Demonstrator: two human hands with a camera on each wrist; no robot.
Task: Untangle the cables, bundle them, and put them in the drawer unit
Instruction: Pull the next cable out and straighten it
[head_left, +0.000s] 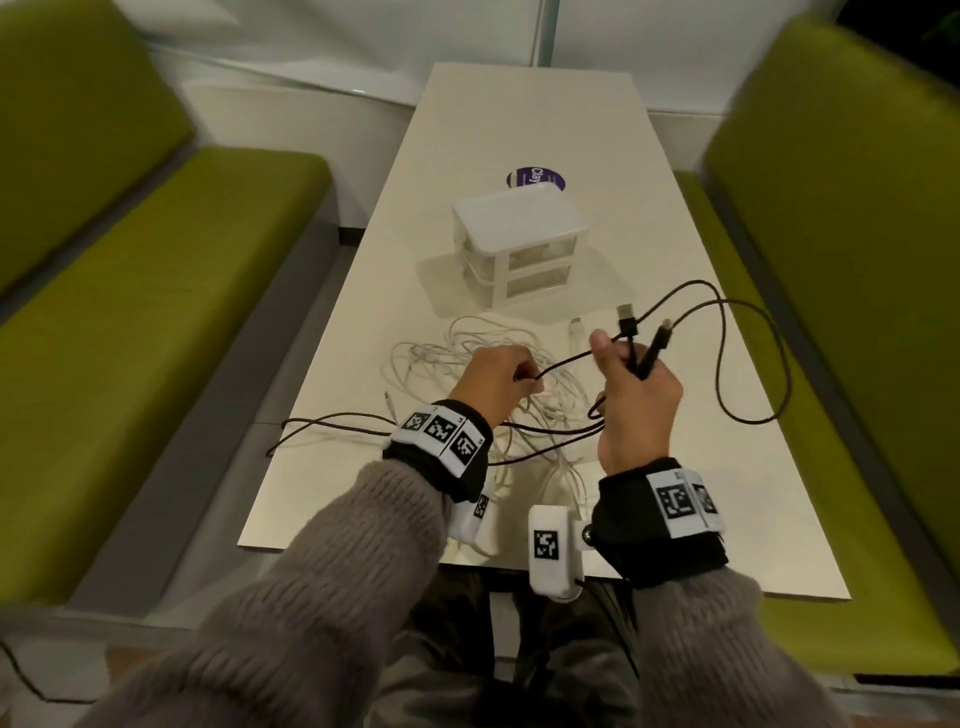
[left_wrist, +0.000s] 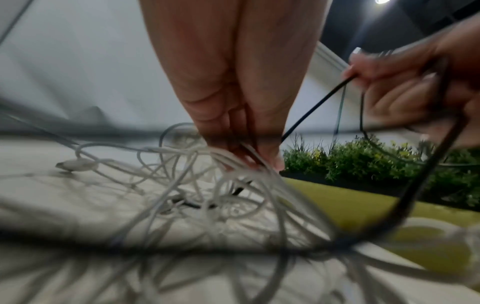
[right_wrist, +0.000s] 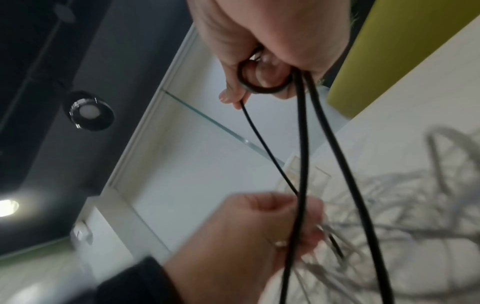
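Note:
On the white table stands a white drawer unit with clear drawers, all closed. In front of it lies a tangle of white cables. A long black cable runs through it and loops out to both sides. My left hand pinches a black strand low over the tangle, with white strands also between its fingers. My right hand, raised above the table, grips several passes of the black cable, both plug ends sticking up.
Green upholstered benches flank the table on both sides. A round purple sticker lies behind the drawer unit. A white plug rests just in front of the unit. One black loop hangs over the table's left edge.

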